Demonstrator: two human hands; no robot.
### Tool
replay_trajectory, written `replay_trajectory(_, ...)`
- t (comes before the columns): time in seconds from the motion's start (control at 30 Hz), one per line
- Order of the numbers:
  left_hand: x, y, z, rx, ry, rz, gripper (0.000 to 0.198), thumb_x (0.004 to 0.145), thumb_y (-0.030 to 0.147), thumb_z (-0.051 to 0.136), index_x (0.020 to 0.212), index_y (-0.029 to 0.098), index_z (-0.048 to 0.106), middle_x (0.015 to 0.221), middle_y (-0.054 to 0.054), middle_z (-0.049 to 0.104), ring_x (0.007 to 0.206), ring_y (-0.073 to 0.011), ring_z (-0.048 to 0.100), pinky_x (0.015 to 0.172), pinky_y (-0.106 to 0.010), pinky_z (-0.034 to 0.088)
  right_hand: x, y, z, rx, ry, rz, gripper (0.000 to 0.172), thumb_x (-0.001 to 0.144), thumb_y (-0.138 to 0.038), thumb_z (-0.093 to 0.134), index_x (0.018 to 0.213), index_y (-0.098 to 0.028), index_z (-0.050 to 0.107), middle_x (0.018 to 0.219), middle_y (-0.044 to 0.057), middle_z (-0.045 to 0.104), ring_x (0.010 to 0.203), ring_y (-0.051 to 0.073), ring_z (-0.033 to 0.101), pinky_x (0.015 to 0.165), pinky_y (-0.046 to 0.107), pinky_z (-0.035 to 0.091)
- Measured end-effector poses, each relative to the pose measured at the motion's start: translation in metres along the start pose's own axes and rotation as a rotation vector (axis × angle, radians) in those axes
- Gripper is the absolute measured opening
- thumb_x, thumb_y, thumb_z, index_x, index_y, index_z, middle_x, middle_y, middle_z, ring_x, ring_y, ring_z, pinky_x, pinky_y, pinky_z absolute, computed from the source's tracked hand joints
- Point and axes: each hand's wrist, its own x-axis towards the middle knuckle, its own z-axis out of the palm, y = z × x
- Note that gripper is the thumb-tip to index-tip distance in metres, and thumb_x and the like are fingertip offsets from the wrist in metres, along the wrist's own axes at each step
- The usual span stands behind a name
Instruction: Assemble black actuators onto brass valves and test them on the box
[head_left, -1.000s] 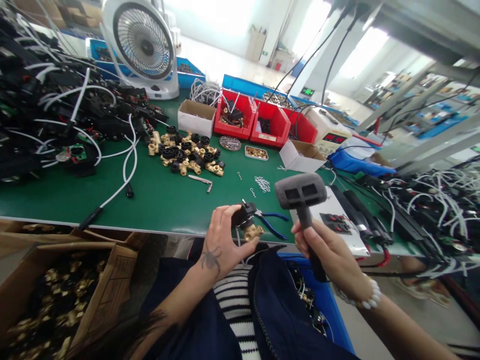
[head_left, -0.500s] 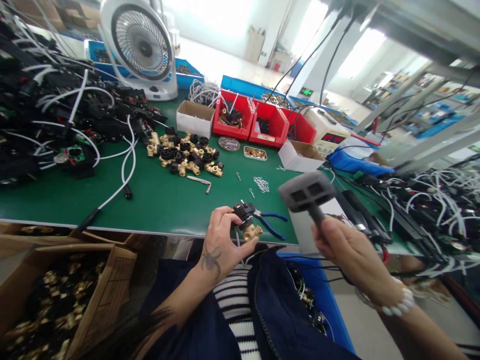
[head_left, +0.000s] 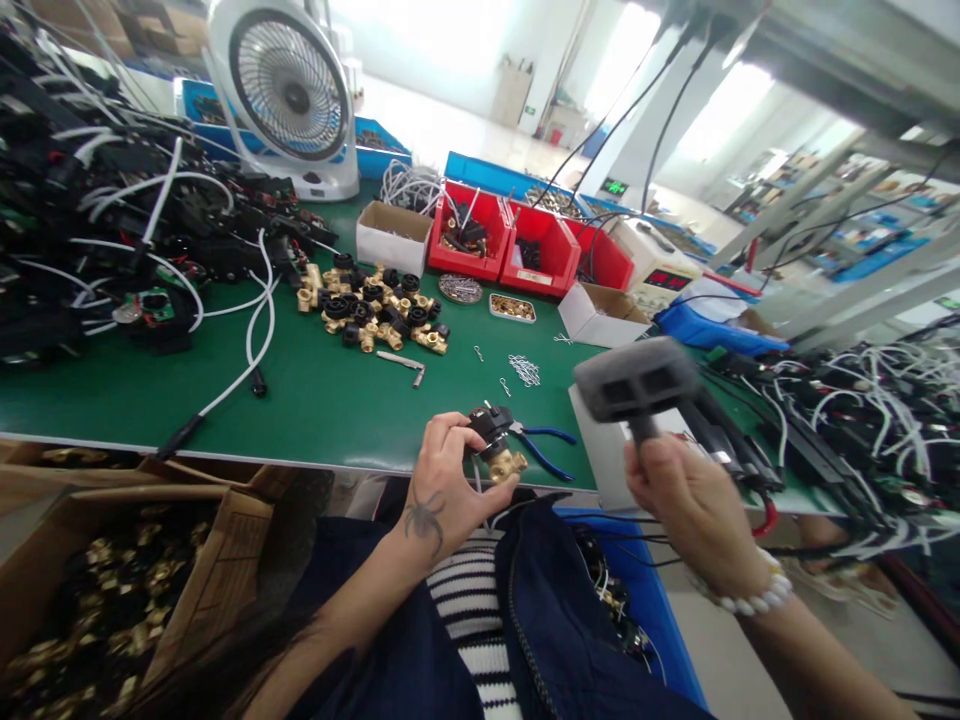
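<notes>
My left hand (head_left: 457,470) is closed round a brass valve (head_left: 504,466) with a black plastic top, at the front edge of the green table. The fingers grip the black part and the thumb lies by the brass end. Just right of it lie blue-handled pliers (head_left: 549,452). In my right hand (head_left: 686,500), the handle of a grey mallet (head_left: 636,382) is gripped, its blocky head raised and apart from the valve. Loose spring clips (head_left: 523,370) and a bent metal tool (head_left: 405,366) lie beyond my left hand.
Brass fittings with black caps (head_left: 375,310) are heaped at mid-table. Behind them stand a white box (head_left: 391,236), red bins (head_left: 536,265) and a fan (head_left: 289,95). Cabled black units pile up left (head_left: 150,250) and right (head_left: 862,420). A white box (head_left: 600,450) sits below the mallet.
My right hand has moved the mallet a little to the right, and its head looks larger. My left hand keeps the valve in nearly the same place.
</notes>
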Motion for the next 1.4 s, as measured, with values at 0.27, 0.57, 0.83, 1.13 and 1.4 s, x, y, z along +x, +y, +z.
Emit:
replay_trajectory(0.27, 0.001, 0.000, 0.000, -0.006, -0.009, -0.010, 0.035, 0.064, 0.022, 0.079, 0.086, 0.019, 0.051, 0.105, -0.008, 0.054, 0.101, -0.0241, 0.056, 0.088, -0.040, 0.052, 0.002, 0.001, -0.001, -0.015, 0.024, -0.005, 0.051, 0.095, -0.064, 0.028, 0.065, -0.025, 0.041, 0.050, -0.003, 0.040, 0.042, 0.013, 0.036, 0.043, 0.027, 0.027)
replay_trajectory(0.57, 0.000, -0.001, 0.000, -0.017, -0.030, -0.026, 0.035, 0.064, 0.022, 0.079, 0.085, 0.019, 0.051, 0.105, -0.008, 0.054, 0.101, -0.0237, 0.056, 0.087, -0.039, 0.052, 0.002, 0.000, 0.002, -0.107, -0.105, -0.046, 0.051, 0.093, -0.064, 0.032, 0.063, -0.025, 0.040, 0.048, -0.004, 0.040, 0.043, 0.013, 0.038, 0.045, 0.027, 0.026)
replay_trajectory(0.83, 0.002, -0.001, 0.000, -0.017, -0.034, -0.039, 0.035, 0.064, 0.022, 0.079, 0.083, 0.020, 0.050, 0.105, -0.008, 0.053, 0.101, -0.0239, 0.057, 0.087, -0.039, 0.053, 0.002, -0.003, 0.006, -0.202, -0.237, -0.037, 0.053, 0.090, -0.069, 0.034, 0.061, -0.025, 0.041, 0.046, -0.003, 0.042, 0.042, 0.014, 0.038, 0.046, 0.028, 0.025)
replay_trajectory(1.13, 0.002, -0.001, -0.001, -0.008, -0.035, -0.043, 0.035, 0.063, 0.023, 0.079, 0.082, 0.020, 0.049, 0.106, -0.008, 0.053, 0.101, -0.0246, 0.057, 0.087, -0.040, 0.052, 0.008, -0.005, 0.004, -0.201, -0.250, -0.016, 0.052, 0.091, -0.068, 0.033, 0.062, -0.025, 0.040, 0.049, -0.001, 0.047, 0.043, 0.015, 0.043, 0.046, 0.028, 0.028)
replay_trajectory(1.4, 0.002, -0.002, 0.000, -0.017, -0.037, -0.032, 0.036, 0.063, 0.024, 0.079, 0.081, 0.021, 0.048, 0.105, -0.008, 0.053, 0.101, -0.0243, 0.057, 0.088, -0.040, 0.052, 0.011, -0.009, -0.004, -0.133, -0.071, -0.026, 0.055, 0.093, -0.066, 0.027, 0.059, -0.025, 0.041, 0.046, -0.002, 0.044, 0.041, 0.014, 0.040, 0.044, 0.027, 0.029)
